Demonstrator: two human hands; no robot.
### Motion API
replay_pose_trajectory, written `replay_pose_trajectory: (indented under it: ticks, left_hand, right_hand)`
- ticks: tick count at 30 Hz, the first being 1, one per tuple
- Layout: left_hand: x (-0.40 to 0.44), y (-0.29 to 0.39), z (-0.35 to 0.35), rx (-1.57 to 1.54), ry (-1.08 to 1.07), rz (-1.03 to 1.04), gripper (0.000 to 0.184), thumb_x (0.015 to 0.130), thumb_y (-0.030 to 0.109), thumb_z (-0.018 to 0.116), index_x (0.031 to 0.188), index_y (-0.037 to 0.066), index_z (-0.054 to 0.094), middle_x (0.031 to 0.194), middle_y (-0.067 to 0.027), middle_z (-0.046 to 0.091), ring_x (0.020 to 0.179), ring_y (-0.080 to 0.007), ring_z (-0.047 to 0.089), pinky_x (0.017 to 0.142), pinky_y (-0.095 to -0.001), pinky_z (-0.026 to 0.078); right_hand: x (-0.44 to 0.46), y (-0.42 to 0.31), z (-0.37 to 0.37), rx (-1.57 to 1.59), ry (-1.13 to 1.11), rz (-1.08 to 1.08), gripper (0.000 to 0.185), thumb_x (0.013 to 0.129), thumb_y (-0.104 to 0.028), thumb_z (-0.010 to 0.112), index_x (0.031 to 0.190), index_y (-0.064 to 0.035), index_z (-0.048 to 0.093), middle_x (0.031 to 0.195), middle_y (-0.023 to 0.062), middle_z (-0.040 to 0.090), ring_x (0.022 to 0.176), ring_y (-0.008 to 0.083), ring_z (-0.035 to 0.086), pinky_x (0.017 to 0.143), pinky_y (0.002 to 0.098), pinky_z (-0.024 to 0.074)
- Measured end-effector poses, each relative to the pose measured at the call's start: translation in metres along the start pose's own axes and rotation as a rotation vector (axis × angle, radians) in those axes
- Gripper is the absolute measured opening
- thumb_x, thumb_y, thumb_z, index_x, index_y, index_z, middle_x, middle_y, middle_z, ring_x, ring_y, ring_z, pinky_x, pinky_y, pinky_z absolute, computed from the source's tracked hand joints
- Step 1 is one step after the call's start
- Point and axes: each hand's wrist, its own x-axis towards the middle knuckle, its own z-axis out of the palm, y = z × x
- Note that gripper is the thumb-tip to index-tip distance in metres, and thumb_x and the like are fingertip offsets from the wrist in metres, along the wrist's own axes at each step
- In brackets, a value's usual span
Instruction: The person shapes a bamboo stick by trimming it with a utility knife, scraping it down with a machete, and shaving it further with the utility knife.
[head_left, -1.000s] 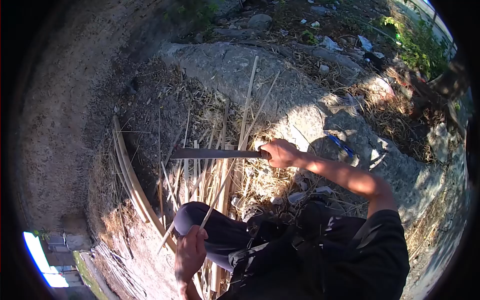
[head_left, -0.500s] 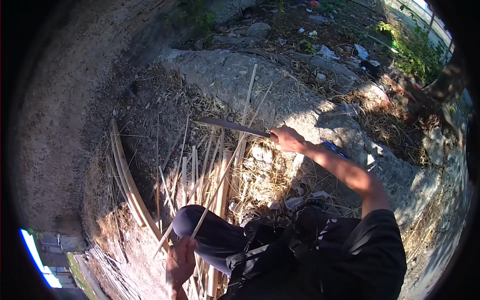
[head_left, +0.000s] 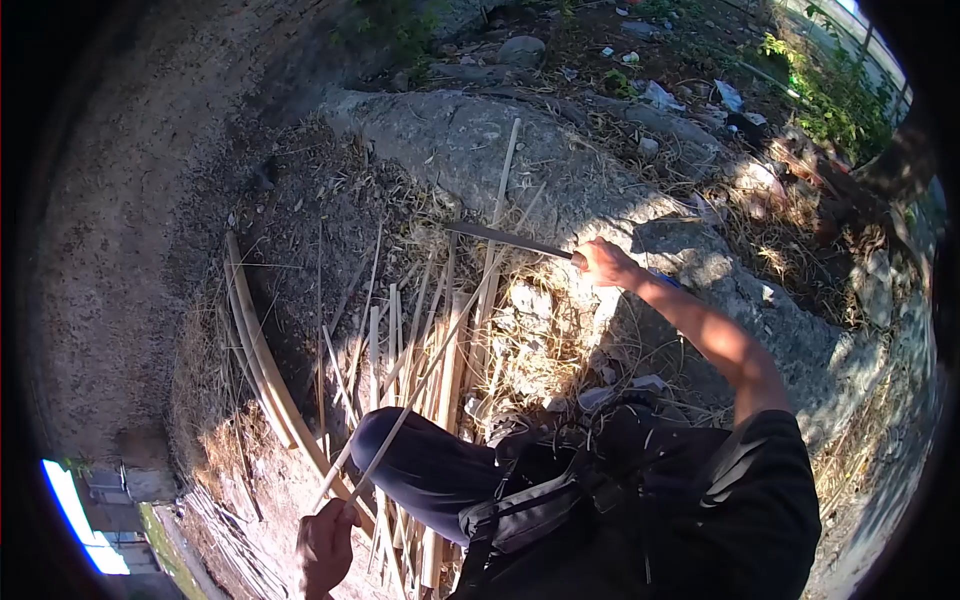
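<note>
My right hand (head_left: pixel 607 264) is closed round the handle of a machete (head_left: pixel 520 241). Its dark blade points left and crosses over pale upright strips near the rock. Low on the left, my left hand (head_left: pixel 327 545) pinches the near end of a long thin bamboo strip (head_left: pixel 416 398). That strip slants up past my bent knee (head_left: pixel 395 445) toward the blade; whether they touch, I cannot tell. A second strip end lies close to the fingers, and I cannot make out if it is held too. More split bamboo lengths (head_left: pixel 452 365) lie beside my knee.
Thick curved bamboo pieces (head_left: pixel 262 355) lie to the left. A large grey rock (head_left: pixel 450 140) spans the far side, with dry straw (head_left: pixel 545 355) at its foot. Litter (head_left: pixel 662 97) and a leafy bush (head_left: pixel 840 110) are beyond. A wall (head_left: pixel 120 250) rises at far left.
My left hand has moved down and left, drawing the strip back toward me. My right hand and the machete have shifted right, the blade still pointing left.
</note>
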Motion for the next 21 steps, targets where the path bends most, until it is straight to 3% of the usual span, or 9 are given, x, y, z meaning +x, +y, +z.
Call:
replay_pose_trajectory:
  ticks: [2, 5, 7, 9, 12, 15, 17, 19, 21]
  left_hand:
    - [0.005, -0.011, 0.008, -0.016, 0.097, 0.085, 0.028, 0.106, 0.02, 0.055, 0.085, 0.004, 0.064, 0.053, -0.0126, 0.051, 0.044, -0.0256, 0.05, 0.049, -0.039, 0.037]
    - [0.011, -0.005, -0.004, 0.086, 0.071, 0.083, 0.028, 0.105, 0.019, 0.054, 0.085, 0.003, 0.064, 0.056, -0.013, 0.055, 0.048, -0.0312, 0.055, 0.051, -0.0413, 0.04]
    - [0.01, -0.003, -0.007, 0.089, 0.013, -0.029, 0.022, 0.105, 0.019, 0.055, 0.09, 0.006, 0.064, 0.069, -0.0137, 0.066, 0.063, -0.0365, 0.063, 0.072, -0.0432, 0.05]
    - [0.009, -0.011, 0.0, 0.074, 0.037, 0.014, 0.021, 0.105, 0.018, 0.056, 0.09, 0.006, 0.064, 0.069, -0.014, 0.066, 0.062, -0.037, 0.063, 0.07, -0.0437, 0.05]
    - [0.006, -0.009, 0.005, 0.012, 0.057, 0.065, 0.021, 0.104, 0.016, 0.055, 0.089, 0.004, 0.063, 0.066, -0.0149, 0.063, 0.057, -0.0356, 0.062, 0.061, -0.0433, 0.048]
    - [0.006, -0.002, 0.007, -0.035, 0.039, 0.08, 0.021, 0.104, 0.014, 0.055, 0.088, 0.003, 0.063, 0.065, -0.016, 0.062, 0.054, -0.0343, 0.061, 0.053, -0.0425, 0.045]
    - [0.01, -0.008, 0.009, -0.004, 0.054, 0.126, 0.023, 0.104, 0.015, 0.055, 0.087, 0.003, 0.063, 0.065, -0.0161, 0.062, 0.054, -0.035, 0.061, 0.054, -0.0432, 0.045]
    - [0.01, -0.007, 0.003, 0.036, 0.06, 0.1, 0.019, 0.103, 0.013, 0.054, 0.089, 0.003, 0.062, 0.067, -0.0159, 0.064, 0.057, -0.0368, 0.063, 0.056, -0.0444, 0.048]
    - [0.009, -0.004, -0.002, 0.075, 0.065, 0.066, 0.016, 0.103, 0.011, 0.054, 0.09, 0.004, 0.061, 0.069, -0.0158, 0.066, 0.059, -0.0385, 0.065, 0.058, -0.0457, 0.051]
  right_hand:
    - [-0.012, -0.021, 0.007, 0.286, -0.188, -0.133, 0.036, 0.093, -0.035, 0.066, 0.117, -0.0092, 0.06, 0.09, 0.0084, 0.06, 0.068, 0.0196, 0.059, 0.059, 0.0396, 0.0476]
    - [-0.037, -0.12, -0.02, -0.1, -0.026, -0.232, 0.036, 0.09, -0.023, 0.064, 0.123, -0.0087, 0.062, 0.09, 0.0136, 0.063, 0.075, 0.0264, 0.064, 0.079, 0.0405, 0.0535]
    - [-0.03, -0.13, -0.01, 0.019, -0.148, -0.16, 0.037, 0.086, -0.022, 0.065, 0.12, -0.0068, 0.064, 0.093, 0.0171, 0.068, 0.083, 0.0297, 0.069, 0.081, 0.0433, 0.0551]
    - [-0.037, -0.181, -0.049, -0.1, -0.298, -0.034, 0.037, 0.084, -0.022, 0.067, 0.117, -0.0061, 0.066, 0.093, 0.0187, 0.07, 0.086, 0.0316, 0.071, 0.08, 0.0447, 0.0561]
    - [-0.032, -0.136, -0.024, -0.107, -0.135, -0.196, 0.034, 0.083, -0.023, 0.072, 0.111, -0.0052, 0.063, 0.089, 0.0203, 0.067, 0.08, 0.0337, 0.069, 0.072, 0.0459, 0.0548]
    - [-0.02, -0.054, 0.027, 0.085, -0.009, 0.045, 0.035, 0.084, -0.023, 0.071, 0.111, -0.0048, 0.061, 0.086, 0.019, 0.064, 0.075, 0.0323, 0.065, 0.069, 0.0459, 0.0516]
    - [-0.025, -0.05, 0.011, 0.116, 0.077, -0.027, 0.023, 0.084, -0.019, 0.066, 0.1, -0.0043, 0.059, 0.079, 0.0161, 0.062, 0.069, 0.0284, 0.061, 0.062, 0.0467, 0.0462]
    - [-0.02, -0.081, -0.025, 0.039, -0.168, 0.164, 0.017, 0.085, -0.018, 0.065, 0.089, -0.0031, 0.06, 0.073, 0.0164, 0.063, 0.066, 0.0303, 0.061, 0.063, 0.0472, 0.0471]
    - [-0.025, -0.11, -0.04, 0.082, -0.148, 0.129, 0.015, 0.085, -0.017, 0.064, 0.086, -0.003, 0.06, 0.071, 0.0163, 0.062, 0.065, 0.0313, 0.061, 0.063, 0.0476, 0.0478]
